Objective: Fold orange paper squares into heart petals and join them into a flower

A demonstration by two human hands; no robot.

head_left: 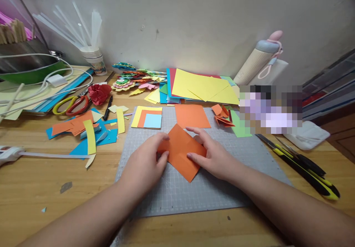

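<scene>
An orange paper square point(181, 152) is turned cornerwise above the grey cutting mat point(149, 199). My left hand point(148, 156) grips its left corner between thumb and fingers. On the right side, my right hand point(212, 152) has its thumb on the paper's face and its fingers around the far edge. Just behind lie another orange sheet point(192, 116) and a stack of yellow, orange and light blue squares point(152, 120). Folded orange pieces point(223, 115) rest on the mat's back right, beside a green sheet point(241, 125).
Yellow-black cutter point(302, 169) lies right, near a white box point(309, 134). Coloured sheets point(205, 86) and paper flowers point(138, 80) are at the back. Scissors point(72, 105), paper scraps point(107, 138) and a cup of clear sticks point(95, 62) are left. A bottle point(256, 60) leans on the wall.
</scene>
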